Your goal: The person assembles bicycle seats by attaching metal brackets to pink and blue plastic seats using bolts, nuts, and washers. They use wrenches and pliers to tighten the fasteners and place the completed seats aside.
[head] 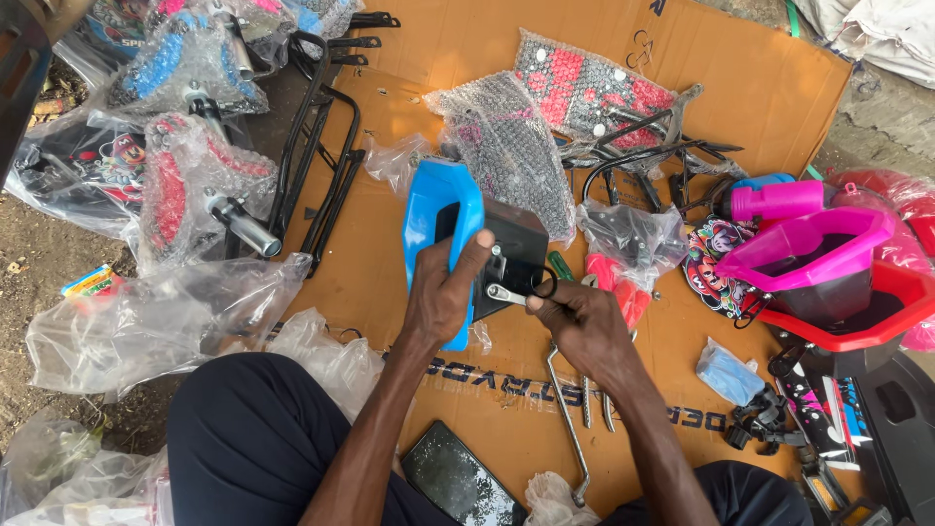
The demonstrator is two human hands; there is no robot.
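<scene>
Landmark: the blue plastic cover (443, 224), standing on edge at the middle of the flattened cardboard sheet (779, 88) that serves as the work surface on the ground.
Left hand (440, 292): wrapped around the lower part of the blue plastic cover, fingers closed on it, thumb stretched across to the black plate (516, 253) fixed to its right side.
Right hand (584, 326): just right of the cover, fingers pinched shut on a small silver spanner (506, 294) whose head sits at a bolt on the black plate.
Step in hand: by the look of it, turning a fastener that joins the black plate to the cover.
Next move: seems to call for a steady grip by the left hand while the spanner swings in short arcs, since the plate crowds it.
Nearby: bubble-wrapped bicycle parts (584, 88) behind the cover; a pink basket (808, 253) well to its right; a dark phone (456, 479) below it.
Hard to tell: the bolt itself is tiny and half hidden by the thumb; whether it is being loosened or tightened cannot be told.
</scene>
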